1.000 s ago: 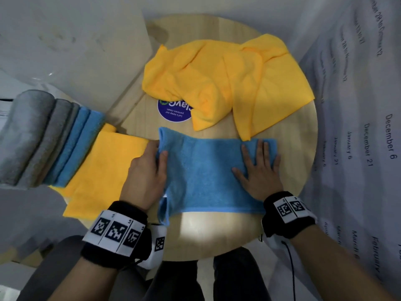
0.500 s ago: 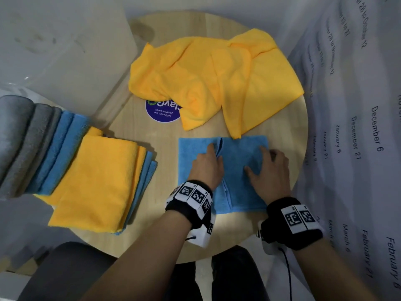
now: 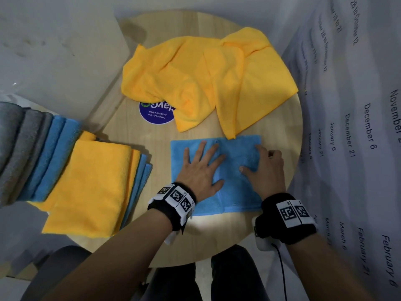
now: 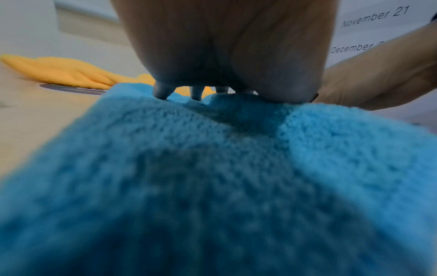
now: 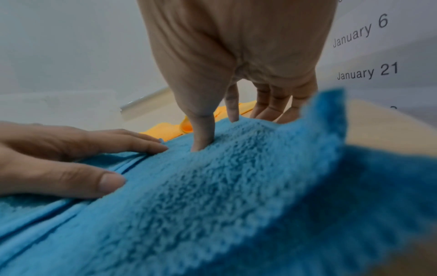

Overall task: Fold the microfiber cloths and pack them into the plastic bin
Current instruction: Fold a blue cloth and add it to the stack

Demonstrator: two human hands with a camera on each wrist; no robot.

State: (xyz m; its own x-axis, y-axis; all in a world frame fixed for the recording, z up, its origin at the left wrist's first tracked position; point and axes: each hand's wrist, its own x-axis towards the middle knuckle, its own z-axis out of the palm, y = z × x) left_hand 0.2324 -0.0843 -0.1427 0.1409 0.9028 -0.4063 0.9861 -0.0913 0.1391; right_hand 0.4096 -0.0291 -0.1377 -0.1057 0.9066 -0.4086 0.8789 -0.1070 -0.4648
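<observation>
Head view shows a round wooden surface (image 3: pixel 217 235) carrying everything. The biggest thing on it is a rumpled yellow cloth (image 3: pixel 206 79) spread over the far half, its near edge covering part of a round blue sticker (image 3: pixel 155 114). At the left edge sits a stack (image 3: pixel 86 181) of folded cloths, yellow on top with blue layers showing beneath, and beside that a row of folded grey and blue cloths (image 3: pixel 30 153) standing on edge. Near the person lies the blue cloth (image 3: pixel 234 198), folded into a flat rectangle with a seam down its middle. The left hand (image 3: pixel 198 170) lies flat on the left half, fingers straight and spread, so its grip is released and it only presses. The right hand (image 3: pixel 267 170) is on the right half; in the right wrist view its thumb digs into the pile and its fingers (image 5: pixel 272 100) curl over the far right edge, grasping the cloth there.
</observation>
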